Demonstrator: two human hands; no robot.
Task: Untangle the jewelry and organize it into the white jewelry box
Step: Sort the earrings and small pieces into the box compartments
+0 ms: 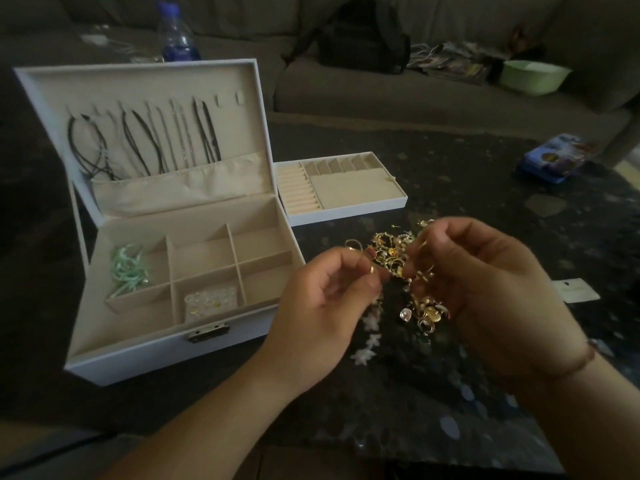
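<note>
A tangled clump of gold jewelry (393,252) hangs between my two hands above the dark table (485,188). My left hand (322,306) pinches a small gold piece at the clump's left side. My right hand (485,292) grips the clump's right side, with charms (427,315) dangling below its fingers. A strand of white flower beads (369,336) hangs under my left hand. The white jewelry box (114,355) stands open at the left. Dark cords (145,143) hang in its lid, a mint green piece (128,270) and a card of small earrings (209,303) lie in its compartments.
The box's removable tray (346,209) sits on the table behind the clump. A blue packet (554,157) lies at the far right and a white card (576,291) beside my right hand. A sofa with a bag (363,39), a bottle (176,36) and a green bowl (533,76) lies beyond.
</note>
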